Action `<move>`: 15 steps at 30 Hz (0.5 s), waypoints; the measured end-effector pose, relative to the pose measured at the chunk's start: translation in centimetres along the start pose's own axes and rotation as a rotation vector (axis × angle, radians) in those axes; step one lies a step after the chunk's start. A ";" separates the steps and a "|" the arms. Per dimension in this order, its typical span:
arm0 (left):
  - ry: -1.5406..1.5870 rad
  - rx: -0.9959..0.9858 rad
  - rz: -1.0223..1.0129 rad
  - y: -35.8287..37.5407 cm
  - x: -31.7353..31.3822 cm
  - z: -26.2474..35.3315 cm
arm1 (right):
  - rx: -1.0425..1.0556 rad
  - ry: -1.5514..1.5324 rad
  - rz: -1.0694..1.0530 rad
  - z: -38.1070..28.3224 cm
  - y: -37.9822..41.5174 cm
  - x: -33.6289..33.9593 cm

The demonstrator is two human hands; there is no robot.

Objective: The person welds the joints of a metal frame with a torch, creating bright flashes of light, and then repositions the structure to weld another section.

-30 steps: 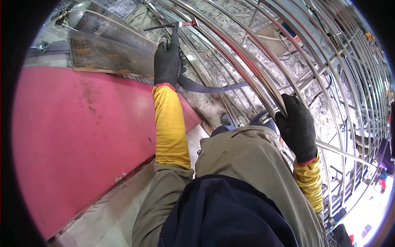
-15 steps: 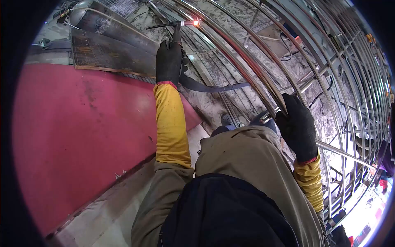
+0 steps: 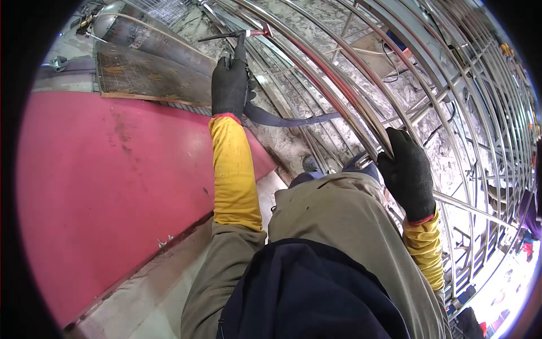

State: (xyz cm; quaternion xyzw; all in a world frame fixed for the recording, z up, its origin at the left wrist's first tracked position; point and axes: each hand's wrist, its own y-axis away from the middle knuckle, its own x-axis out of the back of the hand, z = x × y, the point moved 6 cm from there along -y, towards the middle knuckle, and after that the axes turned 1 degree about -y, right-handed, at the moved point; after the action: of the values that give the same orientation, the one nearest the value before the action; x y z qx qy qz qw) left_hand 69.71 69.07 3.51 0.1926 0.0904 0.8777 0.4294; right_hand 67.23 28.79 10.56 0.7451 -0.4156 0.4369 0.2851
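My left hand [image 3: 230, 85], in a black glove, is closed around the handle of a TIG welding torch [image 3: 241, 40]. The torch's pale nozzle points right, its tip close to a metal tube of a grille-like frame [image 3: 316, 53]; no arc glows there. A dark cable sleeve [image 3: 288, 120] trails from below this hand to the right. My right hand [image 3: 407, 175], also black-gloved, is wrapped around a shiny metal tube [image 3: 370, 127] of the frame, near its lower end. Part of the grip is hidden behind the fingers.
A red-pink panel [image 3: 113, 198] lies at the left. Behind it are a rusty metal plate [image 3: 152, 76] and a large metal cylinder [image 3: 149, 35]. The tube frame fills the right side, over a dirty, littered floor [image 3: 299, 93]. Bright light shows at the lower right.
The bright glow at the torch tip has gone out. Both hands stay in nearly the same place, and the view has shifted slightly.
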 end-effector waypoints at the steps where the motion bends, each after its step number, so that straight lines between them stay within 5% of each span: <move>1: -0.003 -0.014 0.018 0.4 -0.3 0.5 | 0.000 0.004 0.001 -0.1 0.0 0.1; 12: 0.095 -0.062 -0.023 -1.1 -0.3 -0.9 | 0.176 -0.065 0.132 0.5 0.2 -0.1; 15: 0.064 -0.014 -0.010 -0.6 -0.2 -0.5 | 0.076 -0.031 0.072 -0.1 0.2 0.1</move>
State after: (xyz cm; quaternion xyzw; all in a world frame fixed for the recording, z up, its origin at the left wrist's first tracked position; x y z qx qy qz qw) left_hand 70.03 69.31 2.84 0.1611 0.0985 0.8819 0.4319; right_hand 67.03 28.66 10.72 0.7465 -0.4298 0.4507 0.2341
